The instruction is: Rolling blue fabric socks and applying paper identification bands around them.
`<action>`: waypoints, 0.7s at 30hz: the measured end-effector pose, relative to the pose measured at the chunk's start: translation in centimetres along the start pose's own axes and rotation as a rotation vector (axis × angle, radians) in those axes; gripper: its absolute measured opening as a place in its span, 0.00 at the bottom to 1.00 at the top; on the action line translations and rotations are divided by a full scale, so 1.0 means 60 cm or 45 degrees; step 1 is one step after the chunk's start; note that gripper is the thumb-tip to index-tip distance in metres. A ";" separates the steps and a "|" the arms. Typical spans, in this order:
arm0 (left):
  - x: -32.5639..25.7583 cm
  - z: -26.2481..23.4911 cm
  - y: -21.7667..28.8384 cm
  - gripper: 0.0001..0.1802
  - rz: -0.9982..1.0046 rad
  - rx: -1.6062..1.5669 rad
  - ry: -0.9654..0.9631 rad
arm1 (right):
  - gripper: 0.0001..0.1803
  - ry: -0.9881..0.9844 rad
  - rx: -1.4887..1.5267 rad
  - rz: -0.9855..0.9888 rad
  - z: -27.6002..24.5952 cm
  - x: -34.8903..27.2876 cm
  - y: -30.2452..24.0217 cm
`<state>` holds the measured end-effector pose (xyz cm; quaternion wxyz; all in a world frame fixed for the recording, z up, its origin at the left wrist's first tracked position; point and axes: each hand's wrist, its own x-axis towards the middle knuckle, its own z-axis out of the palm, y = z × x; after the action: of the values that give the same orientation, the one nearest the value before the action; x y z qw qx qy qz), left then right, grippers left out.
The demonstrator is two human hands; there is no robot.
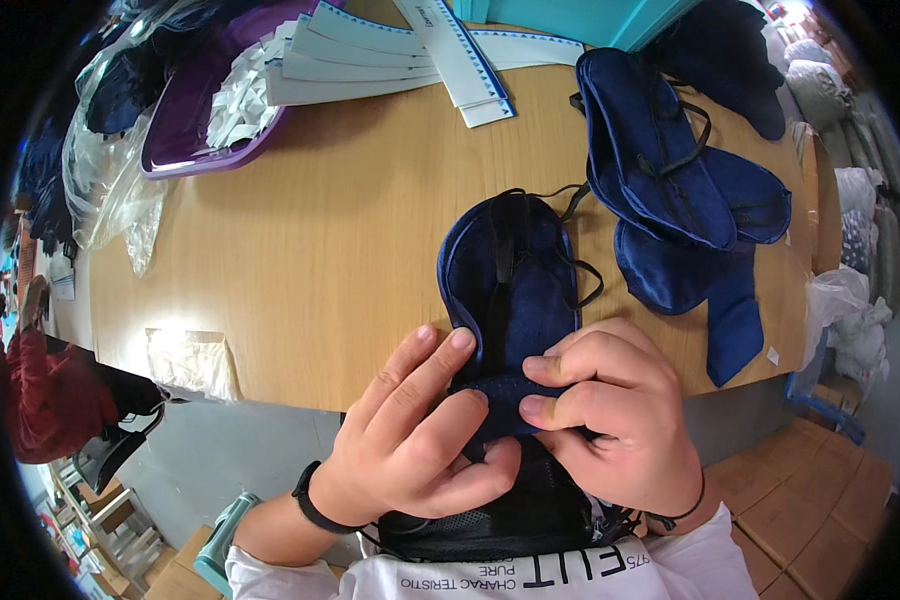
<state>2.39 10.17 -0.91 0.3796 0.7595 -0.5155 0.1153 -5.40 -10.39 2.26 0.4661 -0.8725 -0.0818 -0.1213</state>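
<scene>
A navy satin eye mask (510, 270) with black elastic straps lies lengthwise over the table's front edge. Its near end is folded up between my two hands. My right hand (620, 410) pinches that folded end, thumb and fingers closed on the cloth. On the other side my left hand (420, 420) grips the mask's left edge, two fingertips resting on its rim and the others bent around the near end. To the right, several more navy eye masks (660, 170) lie in an overlapping pile, their black straps loose on top.
A purple tray (195, 165) of white paper slips stands at the far left beside clear plastic bags (120, 200). White printed strips (370, 75) fan out near a teal bin (580, 20) at the back. A flat clear bag (192, 362) sits at the front left edge.
</scene>
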 end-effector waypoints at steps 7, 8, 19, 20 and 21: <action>-0.009 0.013 0.003 0.10 0.098 0.184 0.069 | 0.11 -0.031 -0.052 -0.080 -0.015 -0.020 0.007; -0.008 0.012 0.003 0.09 0.095 0.192 0.069 | 0.12 -0.051 -0.083 -0.137 -0.015 -0.023 0.008; 0.037 0.003 0.002 0.10 0.039 0.222 -0.005 | 0.21 -0.006 -0.221 -0.157 -0.010 -0.022 0.003; 0.040 0.001 0.001 0.11 0.022 0.180 -0.004 | 0.20 0.033 -0.163 -0.126 -0.007 -0.021 0.004; 0.047 -0.011 0.002 0.10 -0.031 0.047 -0.095 | 0.19 0.073 -0.108 -0.094 -0.007 -0.019 0.004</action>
<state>3.69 8.62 1.19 0.3473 0.7765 -0.5177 0.0917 -6.52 -10.87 1.97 0.4260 -0.8841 -0.0955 -0.1668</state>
